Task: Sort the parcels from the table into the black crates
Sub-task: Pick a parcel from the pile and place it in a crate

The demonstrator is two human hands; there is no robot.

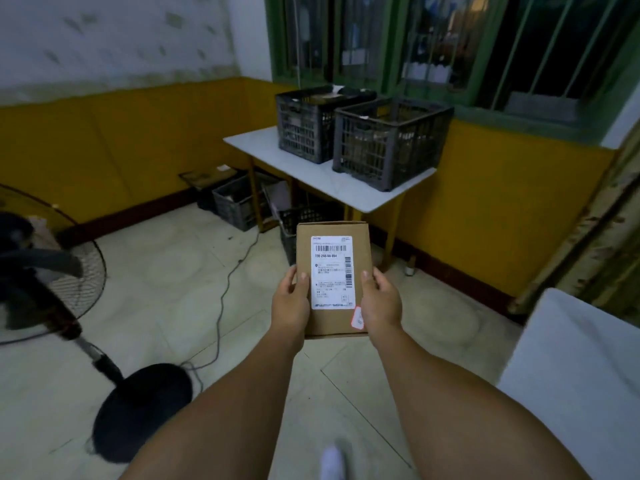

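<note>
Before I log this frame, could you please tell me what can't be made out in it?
- Head view: the small print on the parcel label is too small to read.
- Contents of the two black crates are masked by their mesh walls and dim light.
- Fingers of the left hand and right hand are hidden behind the parcel.

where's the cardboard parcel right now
In the head view the cardboard parcel is centre frame, held between the left hand and right hand, above the floor, short of the white table.
</note>
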